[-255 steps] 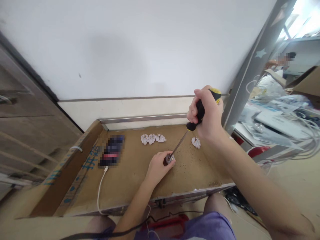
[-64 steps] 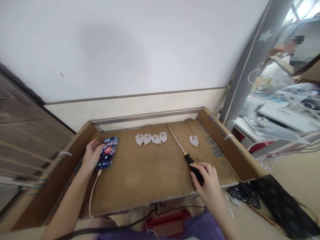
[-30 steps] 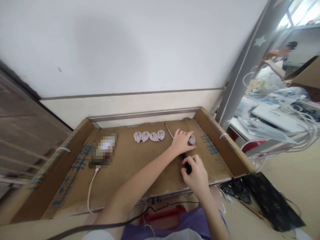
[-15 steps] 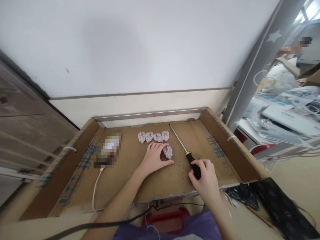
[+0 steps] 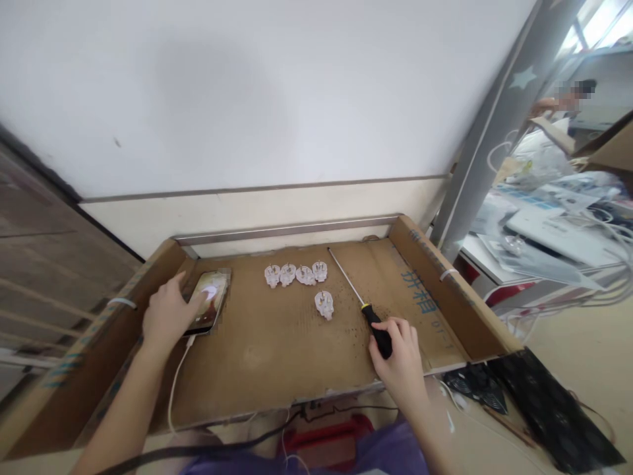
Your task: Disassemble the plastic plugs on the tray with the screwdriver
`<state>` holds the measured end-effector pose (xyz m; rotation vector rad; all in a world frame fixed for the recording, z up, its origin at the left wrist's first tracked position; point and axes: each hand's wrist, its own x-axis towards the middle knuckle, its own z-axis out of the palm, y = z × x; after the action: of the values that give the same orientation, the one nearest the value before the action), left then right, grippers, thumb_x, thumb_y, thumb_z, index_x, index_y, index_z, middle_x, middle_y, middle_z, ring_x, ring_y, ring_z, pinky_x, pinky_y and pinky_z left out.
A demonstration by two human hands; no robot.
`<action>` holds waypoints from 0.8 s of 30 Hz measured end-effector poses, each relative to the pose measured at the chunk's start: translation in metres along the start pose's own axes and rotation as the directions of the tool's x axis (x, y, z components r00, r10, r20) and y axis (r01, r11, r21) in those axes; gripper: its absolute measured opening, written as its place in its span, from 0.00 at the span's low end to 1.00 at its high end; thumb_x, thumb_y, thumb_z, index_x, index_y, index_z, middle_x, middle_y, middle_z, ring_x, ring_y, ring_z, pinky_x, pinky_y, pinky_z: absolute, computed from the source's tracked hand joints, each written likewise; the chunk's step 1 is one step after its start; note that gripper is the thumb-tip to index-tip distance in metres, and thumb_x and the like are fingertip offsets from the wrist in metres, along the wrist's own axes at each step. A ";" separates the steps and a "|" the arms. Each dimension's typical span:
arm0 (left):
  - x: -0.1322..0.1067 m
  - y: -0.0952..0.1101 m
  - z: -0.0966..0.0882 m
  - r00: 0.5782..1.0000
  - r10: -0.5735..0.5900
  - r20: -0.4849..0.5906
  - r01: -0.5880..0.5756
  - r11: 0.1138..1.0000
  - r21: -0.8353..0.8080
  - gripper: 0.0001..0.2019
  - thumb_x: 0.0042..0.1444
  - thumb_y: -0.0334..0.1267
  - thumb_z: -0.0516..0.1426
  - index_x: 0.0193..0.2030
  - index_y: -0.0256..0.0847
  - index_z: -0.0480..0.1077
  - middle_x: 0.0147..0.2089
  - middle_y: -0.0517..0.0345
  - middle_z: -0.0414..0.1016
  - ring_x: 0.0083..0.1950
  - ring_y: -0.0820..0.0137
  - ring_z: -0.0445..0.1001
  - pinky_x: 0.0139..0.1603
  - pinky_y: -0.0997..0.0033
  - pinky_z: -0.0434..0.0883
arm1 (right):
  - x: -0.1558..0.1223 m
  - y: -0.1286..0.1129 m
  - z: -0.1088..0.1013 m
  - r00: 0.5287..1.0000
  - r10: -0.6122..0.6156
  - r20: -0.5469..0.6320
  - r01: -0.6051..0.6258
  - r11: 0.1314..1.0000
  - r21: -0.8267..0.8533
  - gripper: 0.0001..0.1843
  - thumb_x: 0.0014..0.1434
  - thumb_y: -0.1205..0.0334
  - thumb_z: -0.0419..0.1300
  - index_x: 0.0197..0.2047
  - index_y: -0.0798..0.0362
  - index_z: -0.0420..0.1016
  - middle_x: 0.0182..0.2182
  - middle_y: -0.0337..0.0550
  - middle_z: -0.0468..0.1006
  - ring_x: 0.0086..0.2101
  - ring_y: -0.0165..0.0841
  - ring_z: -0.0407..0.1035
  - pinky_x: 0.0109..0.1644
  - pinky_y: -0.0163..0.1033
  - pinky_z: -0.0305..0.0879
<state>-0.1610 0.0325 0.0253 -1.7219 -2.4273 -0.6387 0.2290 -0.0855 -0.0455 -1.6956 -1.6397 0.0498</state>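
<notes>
On the left, my left hand (image 5: pixel 165 313) is at a smartphone (image 5: pixel 210 300) with a lit screen and a white cable plugged into its lower end. The thumb reaches over the screen and the fingers are stretched out past the phone's left edge. My right hand (image 5: pixel 400 353) grips the black handle of a screwdriver (image 5: pixel 378 333), whose long shaft lies on the cardboard pointing away from me. One clear plastic plug (image 5: pixel 324 305) with metal pins up lies alone in the middle. Behind it, several similar plugs (image 5: pixel 288 274) sit in a row.
A cardboard tray (image 5: pixel 445 290) with raised sides forms the work surface, with dark specks near the screwdriver. A white panel (image 5: pixel 247 99) stands behind. A black cable (image 5: pixel 212 448) crosses in front. At the right are a cluttered table (image 5: pixel 544 231) and another person.
My left hand has let go of the single plug and moved left to the phone. The plug stays on the cardboard. My right hand still holds the screwdriver. The view has shifted slightly.
</notes>
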 end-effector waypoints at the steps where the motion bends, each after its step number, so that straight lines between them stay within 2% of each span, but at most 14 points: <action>1: 0.005 -0.009 0.001 0.999 0.011 0.041 -0.011 1.000 -0.005 0.23 0.45 0.45 0.56 0.49 0.39 0.66 0.45 0.47 0.73 0.48 0.47 0.70 0.42 0.50 0.69 | 0.000 0.000 0.000 1.000 0.004 -0.001 -0.004 1.000 0.004 0.08 0.55 0.64 0.54 0.40 0.52 0.68 0.40 0.45 0.66 0.41 0.34 0.60 0.45 0.40 0.60; 2: 0.007 -0.015 0.003 0.999 0.039 0.035 -0.038 0.999 -0.020 0.21 0.45 0.42 0.54 0.48 0.40 0.66 0.45 0.49 0.72 0.48 0.49 0.70 0.43 0.51 0.69 | 0.000 0.000 0.001 1.000 0.008 -0.002 -0.008 1.000 0.008 0.08 0.55 0.64 0.54 0.40 0.52 0.68 0.40 0.45 0.66 0.41 0.33 0.60 0.45 0.39 0.60; 4: 0.006 -0.017 0.005 0.993 0.106 -0.051 -0.109 0.992 -0.059 0.19 0.46 0.38 0.51 0.47 0.42 0.67 0.45 0.52 0.72 0.48 0.53 0.70 0.45 0.53 0.69 | 0.000 0.000 0.001 1.000 0.013 -0.003 -0.012 1.000 0.014 0.09 0.55 0.64 0.54 0.40 0.52 0.68 0.39 0.44 0.66 0.40 0.33 0.60 0.45 0.39 0.59; 7: 0.000 -0.006 0.008 0.965 0.217 -0.150 -0.230 0.970 -0.077 0.15 0.52 0.41 0.49 0.45 0.45 0.68 0.47 0.56 0.73 0.51 0.56 0.69 0.51 0.53 0.67 | 0.000 0.000 0.001 1.000 0.018 -0.005 -0.018 1.000 0.016 0.09 0.54 0.65 0.54 0.40 0.52 0.68 0.40 0.43 0.66 0.40 0.33 0.59 0.45 0.38 0.58; 9: -0.003 0.001 0.010 0.944 0.296 -0.144 -0.308 0.949 -0.068 0.15 0.54 0.45 0.49 0.44 0.44 0.69 0.47 0.56 0.73 0.53 0.57 0.68 0.54 0.52 0.64 | 0.001 0.000 0.001 1.000 0.020 -0.003 -0.020 1.000 0.013 0.09 0.54 0.66 0.55 0.40 0.52 0.68 0.40 0.43 0.66 0.40 0.33 0.59 0.45 0.38 0.58; 11: -0.004 0.004 0.012 0.931 0.353 -0.093 -0.358 0.933 -0.037 0.15 0.53 0.48 0.49 0.39 0.43 0.71 0.47 0.54 0.74 0.53 0.55 0.67 0.55 0.52 0.63 | 0.001 -0.002 0.001 1.000 0.026 -0.004 -0.026 1.000 0.004 0.09 0.53 0.66 0.55 0.39 0.52 0.68 0.39 0.42 0.67 0.40 0.33 0.59 0.44 0.38 0.57; 14: -0.011 0.004 0.008 0.950 0.312 -0.024 -0.310 0.948 0.073 0.16 0.53 0.50 0.49 0.30 0.42 0.72 0.44 0.52 0.75 0.49 0.52 0.69 0.48 0.52 0.67 | 0.002 -0.004 0.000 0.998 0.059 -0.025 -0.060 0.998 -0.026 0.08 0.52 0.65 0.56 0.37 0.51 0.69 0.36 0.42 0.68 0.38 0.34 0.58 0.41 0.38 0.53; 16: -0.019 0.004 0.002 0.961 0.272 -0.058 -0.263 0.956 0.126 0.18 0.55 0.50 0.48 0.25 0.42 0.70 0.42 0.54 0.76 0.45 0.53 0.70 0.43 0.53 0.68 | 0.003 -0.004 -0.002 0.995 0.084 -0.049 -0.086 0.996 -0.037 0.07 0.52 0.64 0.56 0.37 0.52 0.68 0.35 0.42 0.68 0.37 0.35 0.58 0.40 0.38 0.51; 18: -0.030 0.007 -0.003 0.951 0.272 -0.148 -0.258 0.960 0.109 0.18 0.56 0.48 0.48 0.23 0.42 0.68 0.40 0.56 0.76 0.43 0.56 0.71 0.42 0.55 0.68 | 0.004 -0.003 -0.003 0.994 0.093 -0.065 -0.095 0.995 -0.030 0.07 0.52 0.63 0.56 0.36 0.52 0.68 0.34 0.42 0.69 0.37 0.35 0.59 0.40 0.38 0.52; 20: -0.041 0.016 -0.005 0.927 0.295 -0.232 -0.293 0.955 0.046 0.16 0.57 0.48 0.48 0.27 0.42 0.69 0.41 0.56 0.77 0.44 0.58 0.72 0.45 0.58 0.68 | 0.003 -0.001 -0.002 0.994 0.087 -0.069 -0.088 0.996 -0.010 0.07 0.53 0.62 0.56 0.37 0.53 0.68 0.34 0.42 0.69 0.37 0.34 0.60 0.41 0.38 0.53; 21: -0.047 0.024 -0.004 0.915 0.326 -0.240 -0.335 0.942 0.003 0.15 0.57 0.48 0.49 0.30 0.42 0.70 0.42 0.55 0.76 0.45 0.59 0.72 0.47 0.58 0.67 | 0.003 0.000 -0.002 0.994 0.083 -0.070 -0.083 0.997 0.003 0.08 0.53 0.61 0.55 0.38 0.53 0.68 0.34 0.42 0.70 0.37 0.34 0.61 0.41 0.38 0.54; 23: -0.058 0.046 0.002 0.883 0.439 -0.163 -0.458 0.883 -0.102 0.15 0.58 0.48 0.49 0.40 0.43 0.70 0.46 0.53 0.75 0.49 0.60 0.71 0.52 0.60 0.65 | 0.001 0.000 -0.001 0.995 0.071 -0.072 -0.068 0.997 0.036 0.08 0.54 0.61 0.56 0.39 0.52 0.70 0.35 0.42 0.70 0.37 0.33 0.63 0.41 0.38 0.56; 24: -0.063 0.059 0.007 0.850 0.517 -0.099 -0.526 0.834 -0.167 0.16 0.58 0.48 0.49 0.45 0.43 0.69 0.48 0.53 0.75 0.51 0.60 0.70 0.53 0.60 0.64 | 0.001 0.000 -0.002 0.995 0.065 -0.080 -0.061 0.996 0.058 0.09 0.54 0.61 0.56 0.39 0.51 0.70 0.35 0.42 0.70 0.37 0.32 0.64 0.42 0.38 0.58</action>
<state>-0.0828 -0.0039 0.0159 -2.2774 -1.7673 -0.8318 0.2300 -0.0855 -0.0432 -1.6850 -1.5118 0.0556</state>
